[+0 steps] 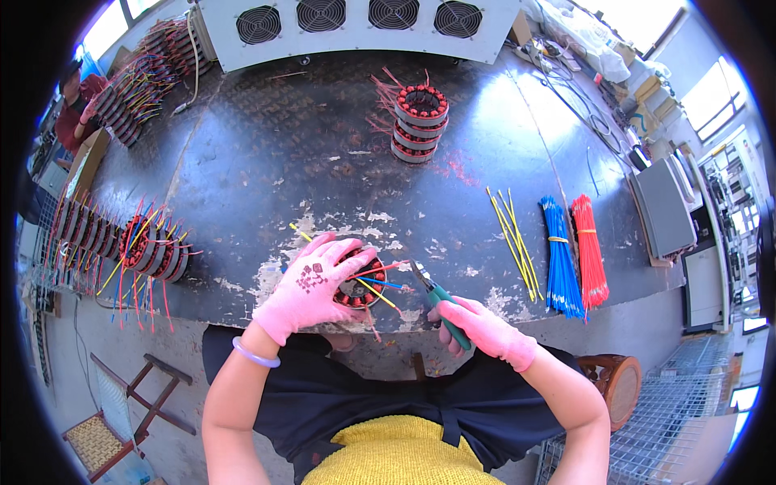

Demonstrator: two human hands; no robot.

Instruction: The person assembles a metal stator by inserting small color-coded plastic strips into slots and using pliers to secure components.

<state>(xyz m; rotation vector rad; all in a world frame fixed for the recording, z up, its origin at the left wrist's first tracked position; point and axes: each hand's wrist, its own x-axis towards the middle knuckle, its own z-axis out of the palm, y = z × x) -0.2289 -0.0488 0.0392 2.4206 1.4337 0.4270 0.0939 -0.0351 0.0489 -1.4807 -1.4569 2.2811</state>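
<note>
My left hand (309, 284), in a pink glove, is wrapped round a motor stator (349, 300) with red windings at the table's near edge. Red, blue and yellow wires stick out of the stator to the right, and the hand covers its left side. In my right hand (489, 330), also gloved in pink, are green-handled cutting pliers (441, 297). Their jaws are at the end of a red wire (391, 267); whether they touch it I cannot tell. A stack of stators (418, 152) with loose pinkish-red leads stands farther back.
Yellow wires (517, 246), a blue wire bundle (559, 259) and a red wire bundle (589, 252) lie on the right. Wired stators (145, 245) form a row at left. Behind stands a white fan housing (360, 50). A person (74, 117) is at the far left.
</note>
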